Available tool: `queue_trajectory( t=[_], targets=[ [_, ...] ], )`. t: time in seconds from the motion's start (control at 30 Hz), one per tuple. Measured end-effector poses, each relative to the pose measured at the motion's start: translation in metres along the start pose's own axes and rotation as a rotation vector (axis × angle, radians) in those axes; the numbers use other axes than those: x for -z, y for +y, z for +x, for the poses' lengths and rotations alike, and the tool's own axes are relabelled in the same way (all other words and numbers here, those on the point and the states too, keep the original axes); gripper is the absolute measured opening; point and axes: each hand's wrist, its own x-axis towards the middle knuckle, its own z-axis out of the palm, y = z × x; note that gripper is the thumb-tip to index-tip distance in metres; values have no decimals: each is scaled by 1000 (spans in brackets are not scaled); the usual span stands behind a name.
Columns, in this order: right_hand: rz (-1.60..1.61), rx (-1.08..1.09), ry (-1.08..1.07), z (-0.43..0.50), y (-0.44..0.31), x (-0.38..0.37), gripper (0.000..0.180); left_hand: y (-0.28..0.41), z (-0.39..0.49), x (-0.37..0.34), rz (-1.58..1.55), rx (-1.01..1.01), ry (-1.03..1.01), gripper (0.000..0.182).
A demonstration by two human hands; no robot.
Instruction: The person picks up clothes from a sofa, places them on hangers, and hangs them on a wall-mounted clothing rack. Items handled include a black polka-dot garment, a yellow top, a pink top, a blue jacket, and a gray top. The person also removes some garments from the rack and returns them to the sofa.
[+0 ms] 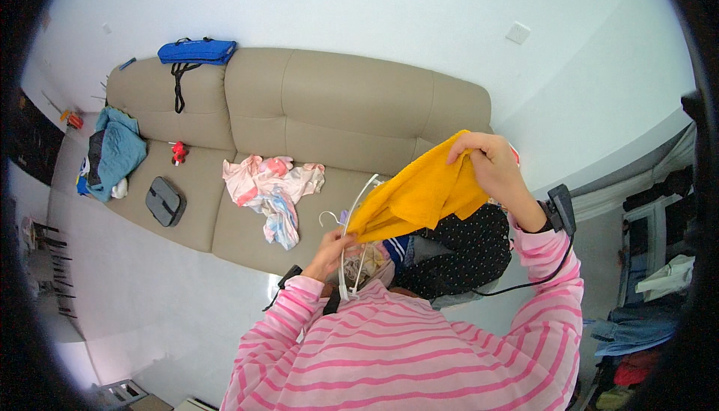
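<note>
A yellow cloth garment (421,192) is stretched between my two hands. My right hand (491,164) pinches its upper far corner. At the lower near end, my left hand (331,253) grips the cloth together with a white plastic hanger (344,242). The hanger stands nearly on end, its lower part close to my chest. Just beyond my left hand, a metal hook (328,218) shows beside a small bit of purple. Under the cloth lies a heap of clothes with a black dotted garment (469,245) and a navy striped piece (397,249); the yellow cloth hides part of the heap.
A beige sofa (359,96) runs along the wall. On it lie a crumpled pink patterned garment (275,186), a grey case (165,201), a red toy (178,153), a teal cloth (121,144) and a blue bag (196,51). Clothes, including jeans (635,329), are at the right edge.
</note>
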Motion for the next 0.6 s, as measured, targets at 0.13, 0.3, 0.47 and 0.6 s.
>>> queue_trajectory(
  t=[0.13, 0.3, 0.47, 0.6],
  targets=[
    [37, -45, 55, -14, 43, -5, 32, -4, -11, 10, -44, 5, -28, 29],
    [-41, -239, 45, -43, 100, -6, 32, -17, -19, 19, -12, 52, 62, 30],
    [42, -196, 104, -46, 134, -23, 33, -12, -7, 9, 298, 9, 10, 30],
    [22, -207, 113, -56, 150, -39, 31, -10, -13, 9, 647, 111, 87, 24]
  ],
)
